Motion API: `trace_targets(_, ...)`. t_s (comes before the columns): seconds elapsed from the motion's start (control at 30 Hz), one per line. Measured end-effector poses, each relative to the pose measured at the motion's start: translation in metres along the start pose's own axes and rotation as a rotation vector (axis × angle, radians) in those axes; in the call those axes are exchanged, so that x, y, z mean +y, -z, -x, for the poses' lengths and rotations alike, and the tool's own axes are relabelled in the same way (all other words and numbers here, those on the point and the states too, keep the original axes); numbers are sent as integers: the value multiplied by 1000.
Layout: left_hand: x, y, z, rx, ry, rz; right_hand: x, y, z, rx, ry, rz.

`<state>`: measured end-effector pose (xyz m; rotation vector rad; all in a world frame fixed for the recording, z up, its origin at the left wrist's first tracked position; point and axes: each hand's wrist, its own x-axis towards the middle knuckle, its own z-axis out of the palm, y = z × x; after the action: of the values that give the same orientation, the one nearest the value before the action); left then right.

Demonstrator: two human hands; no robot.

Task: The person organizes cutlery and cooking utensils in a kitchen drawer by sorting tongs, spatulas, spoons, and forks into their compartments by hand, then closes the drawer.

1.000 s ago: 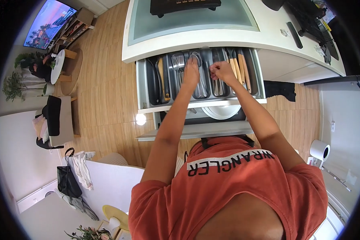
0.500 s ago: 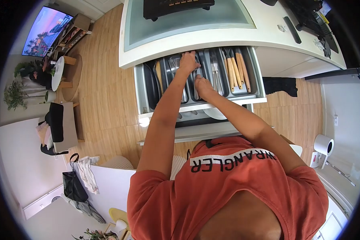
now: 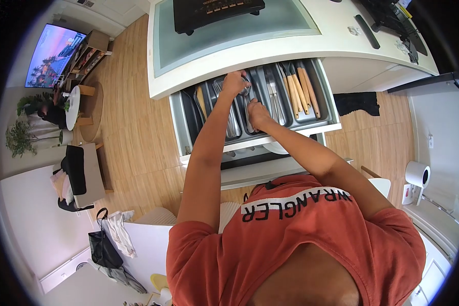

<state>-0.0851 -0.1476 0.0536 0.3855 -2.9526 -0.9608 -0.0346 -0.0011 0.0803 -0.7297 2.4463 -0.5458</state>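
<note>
In the pulled-out drawer, a grey cutlery tray point(image 3: 261, 87) holds utensils in long compartments. My left hand point(image 3: 235, 83) is closed at the bowl end of the spoons point(image 3: 245, 92), towards the back of a middle compartment. My right hand point(image 3: 258, 114) curls closed around the handle end of the same spoons, nearer the drawer front; its fingertips are partly hidden. Left of them lie forks point(image 3: 233, 124), partly covered by my left forearm. Knives point(image 3: 275, 102) lie just right of my right hand. Wooden-handled utensils point(image 3: 300, 92) fill the rightmost compartment.
The white counter point(image 3: 199, 65) overhangs the drawer's back, with a black appliance point(image 3: 217, 13) on it. Below, a second drawer point(image 3: 250, 175) is partly open, with a white dish inside. A person point(image 3: 52, 113) sits far left near a round white table point(image 3: 73, 108).
The view has shifted slightly. My left hand has turned a little off the spoons, so their bowls show more. My right hand stays at the handles.
</note>
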Motion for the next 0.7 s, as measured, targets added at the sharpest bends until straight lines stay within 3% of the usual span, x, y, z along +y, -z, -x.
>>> trace_targets(0.07, -5, -2, 0, 37, -123, 11, 1, -1, -3, -2, 1, -7)
trace_targets(0.17, 1, 5, 5, 2, -68, 58, 5, -4, -8, -56, -99, -160)
trace_targets(0.27, 0, 7, 9, 40, -136, 111, 5, 1, -5, 25, 45, -154)
trace_targets(0.43, -15, -3, 4, 95, -144, 80, 0, 13, -2, -120, -206, -490)
trace_targets(0.57, -16, -7, 3, 215, -211, 29, 8, 5, 3, -137, -181, -539)
trace_targets(0.7, -14, -2, 4, 56, -215, 73, 13, -2, 6, -92, -197, -625)
